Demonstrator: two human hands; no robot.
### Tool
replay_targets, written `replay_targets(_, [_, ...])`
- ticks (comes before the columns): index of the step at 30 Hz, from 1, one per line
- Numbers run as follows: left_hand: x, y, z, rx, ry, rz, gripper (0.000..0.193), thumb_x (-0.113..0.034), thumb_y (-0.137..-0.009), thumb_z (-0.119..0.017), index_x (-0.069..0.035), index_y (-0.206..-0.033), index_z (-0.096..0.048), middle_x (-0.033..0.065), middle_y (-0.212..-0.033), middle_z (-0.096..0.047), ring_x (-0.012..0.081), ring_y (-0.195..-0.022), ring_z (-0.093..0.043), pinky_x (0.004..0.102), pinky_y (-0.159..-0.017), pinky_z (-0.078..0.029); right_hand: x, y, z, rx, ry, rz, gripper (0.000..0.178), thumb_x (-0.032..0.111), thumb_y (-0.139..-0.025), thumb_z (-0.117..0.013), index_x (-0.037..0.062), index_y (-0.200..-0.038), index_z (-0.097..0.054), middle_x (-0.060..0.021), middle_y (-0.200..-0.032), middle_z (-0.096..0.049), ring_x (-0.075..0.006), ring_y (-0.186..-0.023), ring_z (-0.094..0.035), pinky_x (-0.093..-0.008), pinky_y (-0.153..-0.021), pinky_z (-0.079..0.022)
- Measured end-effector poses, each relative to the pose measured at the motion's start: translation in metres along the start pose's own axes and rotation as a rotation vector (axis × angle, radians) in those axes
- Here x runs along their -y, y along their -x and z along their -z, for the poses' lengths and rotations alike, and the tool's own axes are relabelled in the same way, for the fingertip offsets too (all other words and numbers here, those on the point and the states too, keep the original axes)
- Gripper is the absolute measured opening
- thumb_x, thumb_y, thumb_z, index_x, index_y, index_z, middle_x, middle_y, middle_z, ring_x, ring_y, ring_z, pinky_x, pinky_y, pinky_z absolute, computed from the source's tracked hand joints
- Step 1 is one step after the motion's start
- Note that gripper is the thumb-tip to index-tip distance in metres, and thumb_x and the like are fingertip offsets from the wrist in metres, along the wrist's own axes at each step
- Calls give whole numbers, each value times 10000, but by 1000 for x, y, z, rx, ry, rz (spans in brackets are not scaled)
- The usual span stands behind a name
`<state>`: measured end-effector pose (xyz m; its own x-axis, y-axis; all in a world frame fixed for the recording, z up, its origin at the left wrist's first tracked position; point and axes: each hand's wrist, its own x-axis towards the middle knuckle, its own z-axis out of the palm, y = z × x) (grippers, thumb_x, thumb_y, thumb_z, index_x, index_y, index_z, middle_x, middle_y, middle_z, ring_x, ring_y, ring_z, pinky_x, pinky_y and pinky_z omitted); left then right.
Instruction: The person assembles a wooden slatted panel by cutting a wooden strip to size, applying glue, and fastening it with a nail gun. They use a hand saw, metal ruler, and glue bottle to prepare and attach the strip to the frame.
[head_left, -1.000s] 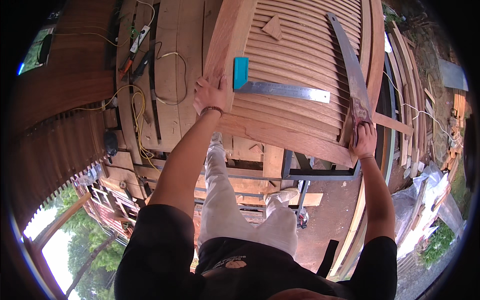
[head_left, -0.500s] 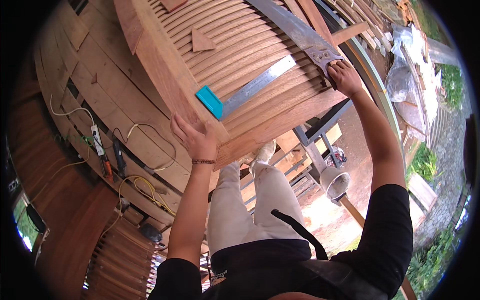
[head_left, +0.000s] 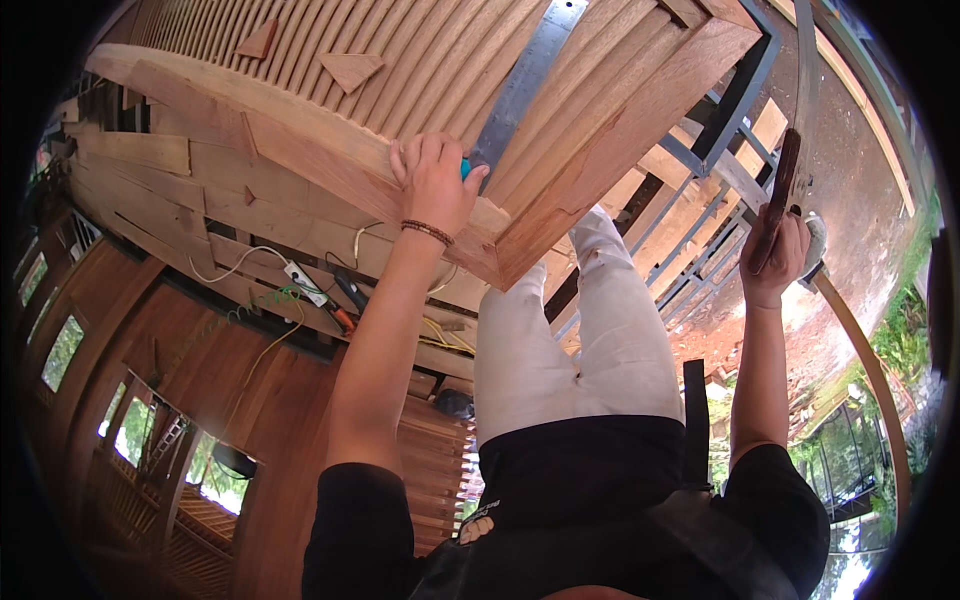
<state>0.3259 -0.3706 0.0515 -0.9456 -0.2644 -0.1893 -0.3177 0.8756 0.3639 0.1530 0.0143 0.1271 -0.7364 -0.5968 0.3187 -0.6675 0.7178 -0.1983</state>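
My left hand [head_left: 437, 185] is closed around the teal handle of a try square [head_left: 525, 80], mostly covering it. The square's steel blade slants away across the slats of a louvred wooden panel [head_left: 590, 225], near its mitred corner. Off to the right, my right hand [head_left: 778, 255] grips the dark handle of a handsaw [head_left: 787, 180]. The saw is held upright beyond the panel's edge, its blade seen nearly edge-on and pointing away from me. Two small triangular wood offcuts, one nearer [head_left: 350, 70] and one farther [head_left: 258, 40], rest on the slats.
A dark metal frame [head_left: 735, 110] shows under the panel's right end. Left of the panel lie wooden boards [head_left: 150, 150], with a white power strip [head_left: 305, 283] and cables. A pale bucket-like container [head_left: 817, 240] is partly hidden behind my right hand.
The handsaw has come off the panel and swung right with my right hand. My left hand has gone from the panel's edge onto the try square's handle.
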Motion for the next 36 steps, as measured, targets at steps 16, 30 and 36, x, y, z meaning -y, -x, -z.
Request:
replay_targets(16, [-3,43,-30,56,208,-326,172,-196,-853,-725,-64,-920,-637,110,-1035,-563,342,-1023,-491,506,-948,-348,184,177,3,-28,-178,-608,81,-25,-832,-641,9,-816,-569,-152,-715,-531,-350,-680,-540,-427,-635,-430])
replay_targets(30, [19,41,-41,-58,201,-335,143,-144,-841,-735,-58,-912,-647,126,-1009,-584,348,-1010,-508,454,-911,-401,272,148,-89,-248,-480,-1242,156,162,-925,-690,29,-983,-632,-173,-866,-686,-323,-763,-694,-389,-678,-535])
replay_targets(36, [14,37,-38,-20,221,-284,125,-151,-821,-755,-58,-873,-688,119,-981,-599,337,-1002,-518,441,-907,-412,299,114,-143,-364,-643,-1131,259,157,-922,-683,27,-1144,-647,-187,-966,-698,-355,-879,-691,-375,-764,-537])
